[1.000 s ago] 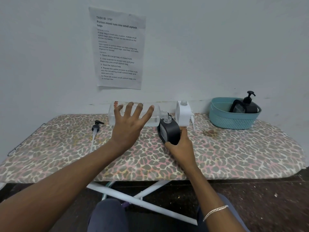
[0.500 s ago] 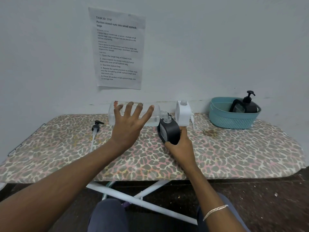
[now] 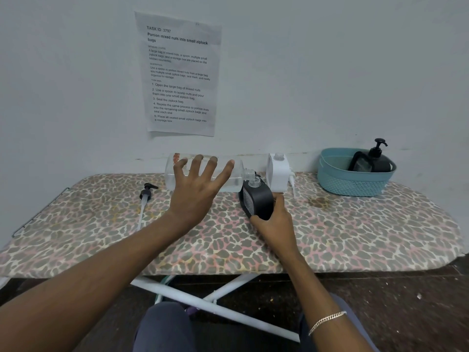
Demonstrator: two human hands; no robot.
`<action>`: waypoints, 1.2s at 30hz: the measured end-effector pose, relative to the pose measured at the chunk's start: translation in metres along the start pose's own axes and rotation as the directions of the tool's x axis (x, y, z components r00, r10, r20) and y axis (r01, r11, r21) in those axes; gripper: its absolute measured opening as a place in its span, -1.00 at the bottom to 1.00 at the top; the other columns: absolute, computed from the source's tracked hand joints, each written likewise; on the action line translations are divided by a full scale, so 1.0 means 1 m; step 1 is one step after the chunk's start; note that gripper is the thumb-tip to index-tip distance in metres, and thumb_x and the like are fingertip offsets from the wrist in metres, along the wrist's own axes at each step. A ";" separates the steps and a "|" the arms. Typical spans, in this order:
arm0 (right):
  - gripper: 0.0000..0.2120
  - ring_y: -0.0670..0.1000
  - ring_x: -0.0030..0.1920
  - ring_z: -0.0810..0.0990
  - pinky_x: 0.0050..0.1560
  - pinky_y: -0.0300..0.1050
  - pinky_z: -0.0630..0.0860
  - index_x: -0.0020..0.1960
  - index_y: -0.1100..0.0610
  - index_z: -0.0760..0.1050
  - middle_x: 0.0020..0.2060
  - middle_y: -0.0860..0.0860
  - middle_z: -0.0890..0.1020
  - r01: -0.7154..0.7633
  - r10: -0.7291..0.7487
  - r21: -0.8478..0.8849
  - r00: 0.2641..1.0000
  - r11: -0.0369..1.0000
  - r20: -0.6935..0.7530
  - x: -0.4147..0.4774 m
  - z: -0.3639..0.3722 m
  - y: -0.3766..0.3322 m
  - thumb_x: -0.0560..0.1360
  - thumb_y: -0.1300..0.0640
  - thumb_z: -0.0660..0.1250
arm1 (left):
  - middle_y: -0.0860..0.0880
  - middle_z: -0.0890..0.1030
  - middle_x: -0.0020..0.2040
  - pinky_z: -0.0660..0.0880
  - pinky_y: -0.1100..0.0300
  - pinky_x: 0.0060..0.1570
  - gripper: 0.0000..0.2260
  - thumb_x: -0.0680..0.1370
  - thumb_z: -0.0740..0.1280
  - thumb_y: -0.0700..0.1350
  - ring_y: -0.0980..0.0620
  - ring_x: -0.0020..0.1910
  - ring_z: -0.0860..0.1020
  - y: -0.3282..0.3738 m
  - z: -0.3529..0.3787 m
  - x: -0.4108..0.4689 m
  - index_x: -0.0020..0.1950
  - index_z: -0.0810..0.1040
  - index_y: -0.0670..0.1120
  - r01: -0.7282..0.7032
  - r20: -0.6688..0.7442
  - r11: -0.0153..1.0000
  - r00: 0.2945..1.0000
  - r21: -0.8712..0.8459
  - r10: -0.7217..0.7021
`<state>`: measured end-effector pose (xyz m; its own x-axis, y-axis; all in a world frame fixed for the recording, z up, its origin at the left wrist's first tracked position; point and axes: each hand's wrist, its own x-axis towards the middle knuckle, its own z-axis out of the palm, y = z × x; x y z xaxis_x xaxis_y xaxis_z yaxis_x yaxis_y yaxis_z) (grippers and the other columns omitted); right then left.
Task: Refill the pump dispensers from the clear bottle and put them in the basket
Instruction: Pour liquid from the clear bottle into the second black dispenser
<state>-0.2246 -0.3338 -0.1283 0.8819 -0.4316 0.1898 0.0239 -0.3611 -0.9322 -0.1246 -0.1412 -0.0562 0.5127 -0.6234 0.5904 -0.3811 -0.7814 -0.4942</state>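
Three pump dispensers in all: the near black dispenser (image 3: 258,199), the far black dispenser (image 3: 380,162) and one white dispenser (image 3: 278,171). One clear bottle (image 3: 237,180), one teal basket (image 3: 352,184). Two loose pumps: black pump (image 3: 147,193), white pump (image 3: 293,182). One wall notice (image 3: 180,74).

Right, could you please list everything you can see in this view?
clear bottle: one, transparent, lying level at the board's back, neck at the black dispenser's opening
black dispenser: one, pump off, tilted, mid-board
black pump: one, lying on the board's left
white dispenser: one, pump off, standing by the wall
basket: one, teal, right end
second black dispenser: one, pump on, inside basket
paper sheet: one, white, on wall
ironing board: one, leopard-print cover
bracelet: one, silver, right wrist
left hand: fingers spread against clear bottle
right hand: grips black dispenser
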 end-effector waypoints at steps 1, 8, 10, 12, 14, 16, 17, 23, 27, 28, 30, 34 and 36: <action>-0.53 -0.24 -0.16 0.61 -0.28 -0.40 0.54 0.28 -0.03 0.34 -0.03 -0.16 0.61 0.000 0.000 -0.002 1.000 1.000 0.000 0.000 0.000 0.000 0.47 0.19 0.47 | -0.18 0.53 0.39 0.28 -0.40 0.30 -0.20 0.39 0.33 -0.43 -0.30 0.34 0.50 0.000 0.000 0.000 0.61 0.37 0.03 0.000 0.000 1.000 1.000 -0.001 0.000; -0.50 -0.24 -0.09 0.61 -0.23 -0.39 0.52 0.30 -0.05 0.33 -0.01 -0.22 0.60 0.001 -0.001 -0.001 1.000 1.000 0.004 0.000 0.000 0.000 0.47 0.17 0.48 | -0.19 0.53 0.39 0.30 -0.40 0.30 -0.20 0.39 0.33 -0.43 -0.30 0.34 0.50 0.000 0.000 0.000 0.61 0.37 0.03 0.003 -0.005 1.000 1.000 -0.005 -0.003; -0.50 -0.24 -0.09 0.61 -0.24 -0.41 0.51 0.30 -0.05 0.34 0.00 -0.22 0.60 0.001 -0.001 0.002 1.000 1.000 0.002 0.001 0.000 -0.001 0.47 0.17 0.48 | -0.19 0.53 0.39 0.29 -0.41 0.31 -0.20 0.40 0.33 -0.43 -0.31 0.34 0.50 0.000 0.000 0.000 0.61 0.37 0.03 0.005 -0.004 1.000 1.000 -0.005 -0.005; -0.50 -0.24 -0.09 0.61 -0.25 -0.42 0.52 0.30 -0.04 0.34 0.00 -0.21 0.60 0.003 -0.003 0.002 1.000 1.000 0.000 0.001 0.001 0.000 0.47 0.17 0.48 | -0.19 0.53 0.39 0.30 -0.41 0.31 -0.20 0.40 0.32 -0.43 -0.31 0.34 0.50 0.000 0.001 -0.001 0.61 0.37 0.03 0.005 -0.004 1.000 1.000 -0.006 -0.005; -0.50 -0.24 -0.09 0.61 -0.25 -0.42 0.52 0.31 -0.04 0.33 0.00 -0.22 0.59 0.003 -0.003 0.000 1.000 1.000 0.001 0.000 0.001 0.000 0.47 0.18 0.48 | -0.19 0.53 0.39 0.31 -0.40 0.30 -0.20 0.40 0.32 -0.43 -0.30 0.34 0.50 0.000 0.001 -0.001 0.61 0.37 0.03 0.005 -0.005 1.000 1.000 -0.007 -0.005; -0.50 -0.25 -0.10 0.61 -0.25 -0.40 0.54 0.30 -0.04 0.33 -0.01 -0.22 0.59 0.003 -0.003 0.000 1.000 1.000 0.001 0.000 0.001 0.000 0.47 0.18 0.48 | -0.19 0.53 0.38 0.32 -0.41 0.30 -0.20 0.40 0.32 -0.43 -0.30 0.34 0.50 0.000 0.001 -0.001 0.61 0.37 0.03 0.007 -0.008 1.000 1.000 -0.006 -0.007; -0.50 -0.25 -0.10 0.61 -0.25 -0.39 0.54 0.30 -0.05 0.33 -0.01 -0.22 0.59 0.003 -0.003 -0.001 1.000 1.000 0.001 0.000 0.001 0.000 0.47 0.18 0.48 | -0.19 0.53 0.38 0.32 -0.41 0.30 -0.20 0.40 0.32 -0.43 -0.30 0.34 0.50 0.000 0.001 -0.001 0.61 0.37 0.03 0.008 -0.011 1.000 1.000 -0.007 -0.008; -0.51 -0.27 -0.12 0.60 -0.26 -0.40 0.53 0.28 -0.06 0.34 -0.01 -0.22 0.59 -0.001 0.001 0.000 1.000 1.000 0.001 0.000 0.000 0.000 0.47 0.18 0.48 | -0.18 0.54 0.38 0.30 -0.40 0.30 -0.18 0.38 0.33 -0.44 -0.30 0.34 0.50 0.001 0.002 -0.001 0.61 0.38 0.03 0.010 -0.022 1.000 1.000 -0.004 -0.010; -0.51 -0.31 -0.14 0.60 -0.24 -0.36 0.54 0.28 -0.06 0.33 -0.03 -0.23 0.59 -0.008 0.008 -0.003 1.000 1.000 0.005 0.000 0.000 -0.001 0.47 0.18 0.48 | -0.18 0.54 0.38 0.29 -0.37 0.28 -0.18 0.38 0.33 -0.45 -0.30 0.33 0.51 0.001 0.003 -0.001 0.61 0.38 0.03 0.010 -0.026 1.000 1.000 0.001 -0.010; -0.51 -0.33 -0.14 0.60 -0.24 -0.36 0.55 0.28 -0.06 0.33 -0.03 -0.23 0.59 -0.006 0.006 -0.004 1.000 1.000 0.005 0.000 0.000 -0.001 0.47 0.17 0.48 | -0.18 0.54 0.38 0.29 -0.38 0.28 -0.19 0.38 0.32 -0.45 -0.30 0.33 0.50 0.001 0.003 -0.001 0.61 0.38 0.03 0.010 -0.027 1.000 1.000 -0.001 -0.010; -0.51 -0.31 -0.14 0.60 -0.25 -0.36 0.55 0.28 -0.06 0.33 -0.02 -0.23 0.59 -0.003 0.003 -0.006 1.000 1.000 0.005 -0.001 0.000 -0.001 0.47 0.17 0.48 | -0.19 0.54 0.38 0.29 -0.38 0.28 -0.19 0.39 0.32 -0.44 -0.30 0.33 0.51 0.001 0.003 -0.002 0.61 0.38 0.03 0.012 -0.029 1.000 1.000 -0.004 -0.012; -0.52 -0.20 -0.13 0.63 -0.22 -0.27 0.62 0.27 -0.05 0.34 -0.02 -0.19 0.60 0.007 -0.007 -0.007 1.000 1.000 0.000 -0.001 0.000 -0.001 0.47 0.17 0.47 | -0.19 0.55 0.38 0.29 -0.37 0.28 -0.20 0.39 0.32 -0.44 -0.30 0.34 0.51 0.003 0.003 -0.003 0.60 0.39 0.03 0.019 -0.028 1.000 0.999 -0.017 -0.019; -0.52 -0.18 -0.11 0.63 -0.19 -0.21 0.64 0.27 -0.06 0.34 -0.01 -0.18 0.61 0.013 -0.013 -0.007 1.000 1.000 -0.001 -0.001 0.001 -0.001 0.46 0.16 0.48 | -0.19 0.55 0.38 0.29 -0.36 0.27 -0.20 0.38 0.32 -0.44 -0.30 0.34 0.51 0.003 0.003 -0.003 0.60 0.40 0.03 0.028 -0.032 0.999 0.999 -0.023 -0.028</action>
<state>-0.2249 -0.3328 -0.1281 0.8812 -0.4275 0.2018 0.0317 -0.3725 -0.9275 -0.1253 -0.1417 -0.0618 0.4985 -0.6015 0.6243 -0.3846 -0.7988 -0.4625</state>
